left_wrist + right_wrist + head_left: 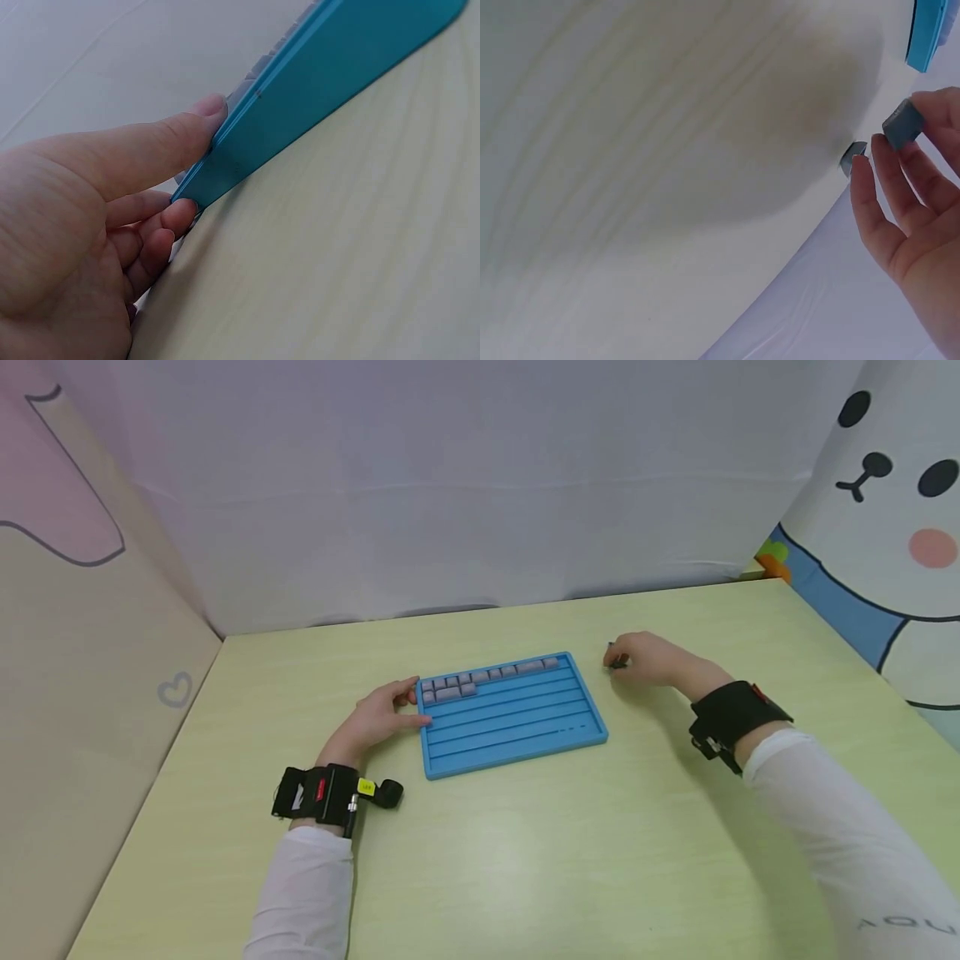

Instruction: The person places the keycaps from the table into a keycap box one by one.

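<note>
A shallow blue keycap tray (pixel 510 727) lies on the table, with grey keycaps (pixel 448 693) along its top row and at the left of the second row. My left hand (pixel 378 714) grips the tray's left edge, thumb on the rim and fingers against its side in the left wrist view. To the right of the tray, my right hand (pixel 648 658) is low over the table. Its thumb and fingers pinch a dark keycap (pixel 903 124), best seen in the right wrist view. A second dark keycap (pixel 853 157) lies on the table by the fingertips.
The pale wooden table (pixel 510 877) ends at the back against a hanging white cloth (pixel 480 510). A light panel (pixel 90 693) stands along the left side, and a cartoon-printed cloth (pixel 892 560) hangs at the right. Each wrist wears a black strap with a camera.
</note>
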Demonstrator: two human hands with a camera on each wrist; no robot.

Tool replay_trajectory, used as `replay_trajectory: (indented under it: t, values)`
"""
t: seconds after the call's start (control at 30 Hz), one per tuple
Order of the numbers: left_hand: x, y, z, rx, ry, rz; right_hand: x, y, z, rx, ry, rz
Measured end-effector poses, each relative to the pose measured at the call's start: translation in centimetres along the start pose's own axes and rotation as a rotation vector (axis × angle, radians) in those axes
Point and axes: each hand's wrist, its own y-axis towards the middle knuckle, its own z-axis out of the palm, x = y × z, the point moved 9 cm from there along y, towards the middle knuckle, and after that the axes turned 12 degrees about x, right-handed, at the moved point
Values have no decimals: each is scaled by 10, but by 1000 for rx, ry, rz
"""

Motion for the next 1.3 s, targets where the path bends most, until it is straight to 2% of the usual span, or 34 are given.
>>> replay_trajectory:
  t: [0.23, 0.53, 0.73, 1.07, 1.3]
  values:
    - [-2, -1, -1, 8, 0, 3, 7, -2, -6, -45, 47, -12]
    - [-1, -1, 0, -2, -5, -6, 11, -2, -5, -91, 10, -41]
    - [-2, -2, -1, -4, -2, -1, 10, -2, -4, -76, 81, -32]
    - [-2, -1, -1, 2, 16, 7, 14, -1, 0, -47, 8, -45]
    - [-3, 0, 0, 5, 11, 18, 14, -1, -1, -68, 48, -70]
